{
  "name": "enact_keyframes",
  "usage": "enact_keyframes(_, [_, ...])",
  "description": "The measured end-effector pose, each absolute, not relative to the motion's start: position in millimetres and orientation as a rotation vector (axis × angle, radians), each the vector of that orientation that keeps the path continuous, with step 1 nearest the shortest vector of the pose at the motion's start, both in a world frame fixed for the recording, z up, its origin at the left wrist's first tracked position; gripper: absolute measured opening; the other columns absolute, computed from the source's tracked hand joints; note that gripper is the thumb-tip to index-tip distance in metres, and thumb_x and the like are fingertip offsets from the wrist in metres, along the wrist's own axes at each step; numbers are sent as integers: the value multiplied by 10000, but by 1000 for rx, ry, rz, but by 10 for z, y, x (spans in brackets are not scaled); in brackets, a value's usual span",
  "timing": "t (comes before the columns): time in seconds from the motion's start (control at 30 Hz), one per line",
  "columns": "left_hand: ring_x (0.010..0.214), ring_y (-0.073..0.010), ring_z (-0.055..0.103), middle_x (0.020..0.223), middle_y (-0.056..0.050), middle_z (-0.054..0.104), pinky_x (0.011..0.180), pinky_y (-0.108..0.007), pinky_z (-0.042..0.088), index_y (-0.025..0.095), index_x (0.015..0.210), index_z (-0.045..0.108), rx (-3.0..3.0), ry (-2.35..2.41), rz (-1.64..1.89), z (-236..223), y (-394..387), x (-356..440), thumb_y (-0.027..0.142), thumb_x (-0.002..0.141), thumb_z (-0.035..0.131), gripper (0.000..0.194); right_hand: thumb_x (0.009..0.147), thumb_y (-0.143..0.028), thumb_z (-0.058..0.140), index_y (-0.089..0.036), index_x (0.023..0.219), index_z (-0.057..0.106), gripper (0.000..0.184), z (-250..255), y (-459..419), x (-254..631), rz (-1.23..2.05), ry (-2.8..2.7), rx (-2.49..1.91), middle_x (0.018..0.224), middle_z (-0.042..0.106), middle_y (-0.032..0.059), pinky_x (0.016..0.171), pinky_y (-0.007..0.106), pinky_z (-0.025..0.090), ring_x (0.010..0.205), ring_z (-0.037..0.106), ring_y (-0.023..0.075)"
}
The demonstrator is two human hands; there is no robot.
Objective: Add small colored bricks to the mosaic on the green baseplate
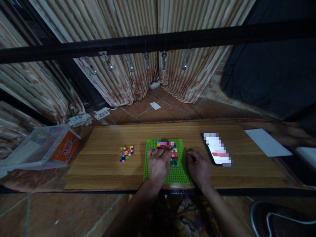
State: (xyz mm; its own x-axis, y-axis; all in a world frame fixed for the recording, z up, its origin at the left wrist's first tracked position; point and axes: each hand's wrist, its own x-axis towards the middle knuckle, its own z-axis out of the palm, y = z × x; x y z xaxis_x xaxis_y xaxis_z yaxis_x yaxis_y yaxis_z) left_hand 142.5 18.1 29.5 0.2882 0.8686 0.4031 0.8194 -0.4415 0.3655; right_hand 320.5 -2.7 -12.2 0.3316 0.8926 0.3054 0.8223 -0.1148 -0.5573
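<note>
- Covering part of the brick block (174, 153) on the green baseplate (178, 178): left hand (159, 165), fingers bent; whether it grips a brick cannot be told.
- Right hand (199, 167), at the baseplate's right edge: fingers curled inward; any hold is hidden.
- Step, as judged: seating or steadying bricks.
- Loose bricks (126, 153), left of the baseplate: the next move probably calls for a fine pinch on one.
- Phone (217, 149), right of the baseplate.

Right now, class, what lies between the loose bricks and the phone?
In the head view: the green baseplate with its coloured bricks, the left hand over it and the right hand at its right edge.
</note>
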Motion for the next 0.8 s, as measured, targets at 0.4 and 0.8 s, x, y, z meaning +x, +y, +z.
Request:
enact_keyframes(0.4, [816,-192,556,844,-33,683,820,-364,351,233,903,675,2528,1547,837,270,163,1422,217,922,461,215,861,-287,481,-211,897,693,229,-153,-24,3209,111,-1516,-1948,904,679,51,573,241,360,692,601,151])
enact_keyframes(0.8, [802,-211,547,805,-45,657,799,-369,374,192,834,635,2684,1511,712,322,175,1446,174,886,500,146,871,-297,485,-217,934,698,236,-160,-28,3211,112,-1532,-1981,950,686,51,548,244,340,699,607,156])
